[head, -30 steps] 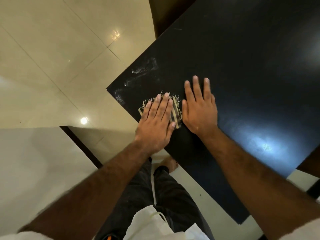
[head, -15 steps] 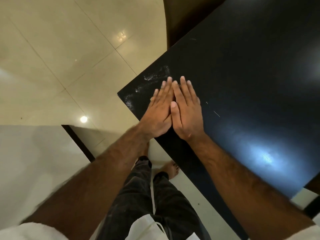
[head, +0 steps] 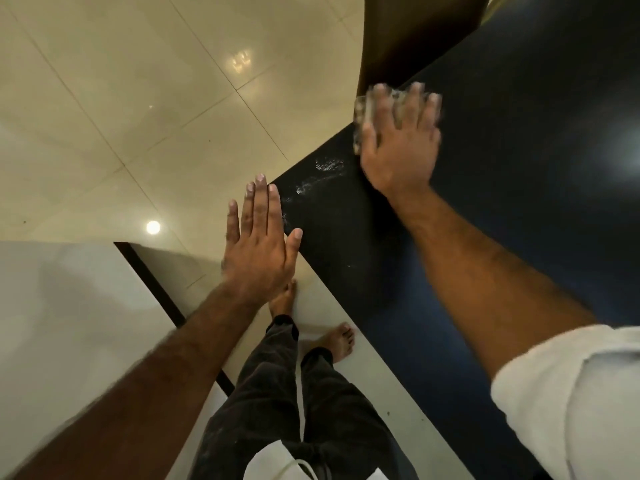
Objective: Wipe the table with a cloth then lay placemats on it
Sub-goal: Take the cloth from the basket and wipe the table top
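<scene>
Right grip (head: 398, 140), upper centre-right of frame: wide, fingers spread and straight, pressed flat on the cloth (head: 362, 114). Fingertips were blurred. The cloth was pale and mostly under the palm. Its edge showed left of and beyond the fingers, at the edge of the dark bench (head: 519, 202).

Left grip (head: 258, 244), centre of frame: wide, fingers straight and together, empty, off the bench corner. Thumb tip was at the bench edge; contact could not be told.

White smears (head: 325, 171) lay on the bench top between the grips. A brown chair back (head: 408, 36) stood just beyond the cloth. Cream tiled floor (head: 138, 98) filled the upper left.
</scene>
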Available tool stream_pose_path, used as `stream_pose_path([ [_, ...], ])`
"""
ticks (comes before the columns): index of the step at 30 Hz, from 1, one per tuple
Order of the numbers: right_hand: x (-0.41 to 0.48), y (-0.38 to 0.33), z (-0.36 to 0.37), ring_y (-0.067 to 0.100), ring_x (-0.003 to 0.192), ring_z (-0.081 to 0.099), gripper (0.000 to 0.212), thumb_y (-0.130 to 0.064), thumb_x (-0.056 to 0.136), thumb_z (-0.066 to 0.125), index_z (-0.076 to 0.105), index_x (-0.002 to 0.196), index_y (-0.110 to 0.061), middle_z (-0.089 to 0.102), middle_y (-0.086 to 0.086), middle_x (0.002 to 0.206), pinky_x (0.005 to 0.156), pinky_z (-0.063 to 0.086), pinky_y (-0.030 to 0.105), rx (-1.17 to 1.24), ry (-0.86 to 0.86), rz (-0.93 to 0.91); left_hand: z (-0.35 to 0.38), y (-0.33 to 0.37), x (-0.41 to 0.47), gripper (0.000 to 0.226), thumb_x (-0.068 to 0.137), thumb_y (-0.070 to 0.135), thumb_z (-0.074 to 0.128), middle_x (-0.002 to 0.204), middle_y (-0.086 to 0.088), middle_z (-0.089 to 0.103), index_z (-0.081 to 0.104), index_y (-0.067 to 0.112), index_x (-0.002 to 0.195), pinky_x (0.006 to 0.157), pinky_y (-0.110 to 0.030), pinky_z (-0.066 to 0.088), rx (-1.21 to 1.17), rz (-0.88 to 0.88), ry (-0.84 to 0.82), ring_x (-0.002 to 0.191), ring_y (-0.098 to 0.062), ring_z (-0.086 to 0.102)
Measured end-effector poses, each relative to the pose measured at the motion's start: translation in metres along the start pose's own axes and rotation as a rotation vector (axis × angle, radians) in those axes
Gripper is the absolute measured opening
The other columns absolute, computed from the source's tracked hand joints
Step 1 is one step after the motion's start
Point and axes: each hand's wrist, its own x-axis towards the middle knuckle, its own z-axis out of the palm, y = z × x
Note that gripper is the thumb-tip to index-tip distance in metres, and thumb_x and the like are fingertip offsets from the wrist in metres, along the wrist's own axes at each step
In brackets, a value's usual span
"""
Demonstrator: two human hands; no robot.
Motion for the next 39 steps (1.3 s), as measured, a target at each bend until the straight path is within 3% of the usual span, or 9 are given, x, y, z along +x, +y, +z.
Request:
stream_pose_path([
  [6,-0.105,-0.056,0.009,0.044,0.171,-0.002,0.072,-0.064,0.112,0.029,0.006,0.177,-0.042,-0.004,0.012,0.186,0.129,0.029,0.064,0.005,-0.142,-0.366,0.001,-0.012,0.001,0.087,0.111,0.065,-0.004,0.182,-0.012,-0.03,-0.013,0.008,0.176,0.137,-0.065,-0.002,0.025,0.063,0.0,0.171,-0.028,-0.024],
  [10,-0.09,0.001,0.005,0.046,0.17,0.005,0.07,-0.063,0.113,0.025,0.008,0.177,-0.04,0.003,0.015,0.185,0.124,0.036,0.068,-0.031,-0.117,-0.188,0.004,-0.018,0.001,0.088,0.11,0.066,-0.001,0.183,-0.011,-0.029,-0.012,0.008,0.176,0.136,-0.066,-0.002,-0.007,0.083,0.006,0.171,-0.027,-0.023],
  [14,-0.034,-0.012,0.005,0.051,0.168,0.008,0.069,-0.063,0.112,0.022,0.013,0.176,-0.041,0.009,0.019,0.184,0.124,0.034,0.073,0.03,-0.038,0.107,0.009,-0.019,0.0,0.094,0.109,0.075,-0.001,0.182,-0.009,-0.031,-0.016,0.01,0.175,0.136,-0.066,-0.005,-0.054,0.042,0.0,0.17,-0.027,-0.024],
  [18,-0.067,-0.074,0.022,0.05,0.169,0.005,0.07,-0.066,0.111,0.023,0.013,0.176,-0.042,0.006,0.017,0.185,0.128,0.028,0.068,-0.011,-0.063,-0.162,0.007,-0.032,-0.004,0.096,0.108,0.08,0.004,0.183,-0.003,-0.03,-0.019,0.014,0.175,0.133,-0.072,-0.011,-0.053,0.035,-0.014,0.169,-0.031,-0.027],
  [23,-0.154,-0.06,0.02,0.038,0.172,-0.007,0.068,-0.061,0.114,0.029,0.006,0.177,-0.044,-0.008,0.007,0.186,0.131,0.025,0.062,0.016,-0.175,-0.39,-0.004,-0.061,0.0,0.089,0.113,0.067,0.022,0.186,0.002,-0.02,-0.016,0.02,0.177,0.129,-0.08,-0.003,0.069,0.167,0.006,0.169,-0.038,-0.024],
  [27,-0.173,-0.031,0.012,0.038,0.172,-0.006,0.07,-0.061,0.113,0.029,0.007,0.177,-0.043,-0.007,0.007,0.186,0.13,0.028,0.062,-0.028,-0.202,-0.34,-0.006,-0.064,0.001,0.095,0.108,0.051,0.04,0.185,0.002,-0.023,-0.021,0.021,0.175,0.129,-0.08,-0.006,0.073,0.165,-0.006,0.168,-0.038,-0.029],
  [31,-0.125,-0.084,0.022,0.046,0.17,0.005,0.068,-0.06,0.113,0.028,0.015,0.176,-0.041,0.004,0.015,0.186,0.126,0.033,0.062,0.007,-0.077,-0.164,-0.005,-0.055,0.0,0.102,0.102,0.036,0.047,0.185,0.001,-0.025,-0.024,0.019,0.174,0.129,-0.078,-0.01,0.017,0.141,-0.035,0.167,-0.038,-0.032],
  [35,-0.117,-0.115,0.03,0.046,0.17,0.003,0.066,-0.059,0.113,0.03,0.018,0.176,-0.041,0.006,0.014,0.186,0.128,0.028,0.06,0.012,-0.09,-0.236,-0.007,-0.053,-0.001,0.108,0.099,0.022,0.054,0.185,0.001,-0.022,-0.023,0.019,0.174,0.128,-0.079,-0.012,-0.012,0.122,-0.044,0.166,-0.039,-0.033],
  [39,-0.161,-0.066,0.02,0.041,0.171,-0.006,0.069,-0.062,0.114,0.03,0.005,0.176,-0.044,-0.007,0.01,0.186,0.13,0.028,0.061,-0.036,-0.165,-0.405,-0.009,-0.058,0.002,0.106,0.102,0.026,0.052,0.185,0.004,-0.024,-0.027,0.022,0.173,0.128,-0.079,-0.013,0.006,0.13,-0.034,0.165,-0.04,-0.035],
])
